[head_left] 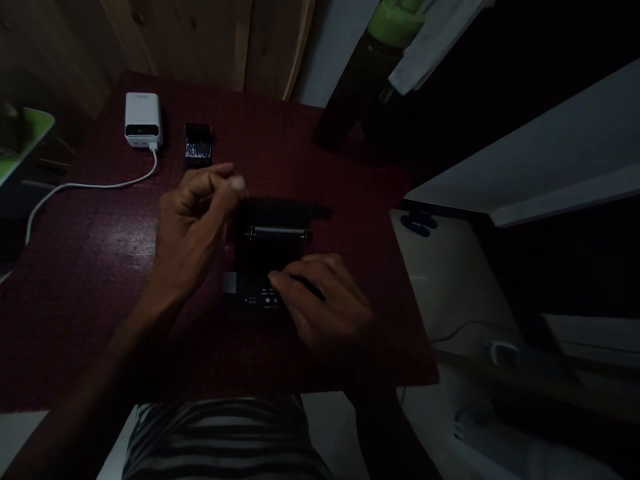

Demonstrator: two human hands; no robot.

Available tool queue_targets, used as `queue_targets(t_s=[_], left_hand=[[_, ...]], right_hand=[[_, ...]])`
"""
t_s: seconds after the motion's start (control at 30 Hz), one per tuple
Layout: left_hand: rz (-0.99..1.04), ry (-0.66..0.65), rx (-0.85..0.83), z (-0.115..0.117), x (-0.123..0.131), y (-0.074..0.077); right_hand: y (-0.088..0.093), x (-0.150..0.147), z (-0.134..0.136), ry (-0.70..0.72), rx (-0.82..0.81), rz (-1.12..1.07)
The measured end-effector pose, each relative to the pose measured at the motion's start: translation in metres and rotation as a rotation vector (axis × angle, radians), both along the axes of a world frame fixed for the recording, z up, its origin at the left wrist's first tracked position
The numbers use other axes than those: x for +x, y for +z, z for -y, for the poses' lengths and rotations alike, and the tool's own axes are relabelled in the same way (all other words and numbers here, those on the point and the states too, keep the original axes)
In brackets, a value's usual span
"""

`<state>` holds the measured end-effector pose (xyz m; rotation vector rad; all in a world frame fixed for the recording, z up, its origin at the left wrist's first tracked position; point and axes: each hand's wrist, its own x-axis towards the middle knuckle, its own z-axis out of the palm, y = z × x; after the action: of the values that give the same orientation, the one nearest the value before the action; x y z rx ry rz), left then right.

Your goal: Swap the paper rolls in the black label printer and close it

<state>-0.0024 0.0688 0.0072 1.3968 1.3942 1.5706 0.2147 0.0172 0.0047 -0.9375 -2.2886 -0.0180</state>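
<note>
A black device (253,303) with small white markings and a grey square at its left corner lies on the dark red table. Behind its front panel is a dark recess, and a thin silver bar (280,231) crosses it. A long black part (280,212) extends along the back. My left hand (193,220) is closed in a pinch at the back left end of that part; whatever is between thumb and finger is hidden. Over the front panel's right side, my right hand (325,303) is closed around a thin dark pen-like tool (307,285). Dim light hides most details.
A white power bank (143,120) with a white cable (100,185) stands at the back left. Beside it sits a small open black case (199,143). A tall dark bottle with a green cap (395,27) rises at the back right. Blue slippers (419,223) lie on the floor.
</note>
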Motion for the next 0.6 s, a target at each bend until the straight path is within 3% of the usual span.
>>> queue_targets(t_s=[0.17,0.3,0.4,0.6], left_hand=[[0.179,0.034,-0.222,0.044,0.006,-0.029],[0.281,-0.021,-0.411,0.061,0.007,-0.042],[0.354,-0.083,-0.447,0.062,0.009,-0.041],[0.358,-0.087,-0.469,0.062,0.011,-0.028]], right_hand=[[-0.005,-0.003,0.011,-0.103,0.117,0.035],[-0.006,-0.004,0.008,-0.103,0.044,-0.012],[-0.004,-0.003,0.004,-0.045,-0.055,-0.056],[0.002,-0.004,0.004,-0.07,-0.172,-0.035]])
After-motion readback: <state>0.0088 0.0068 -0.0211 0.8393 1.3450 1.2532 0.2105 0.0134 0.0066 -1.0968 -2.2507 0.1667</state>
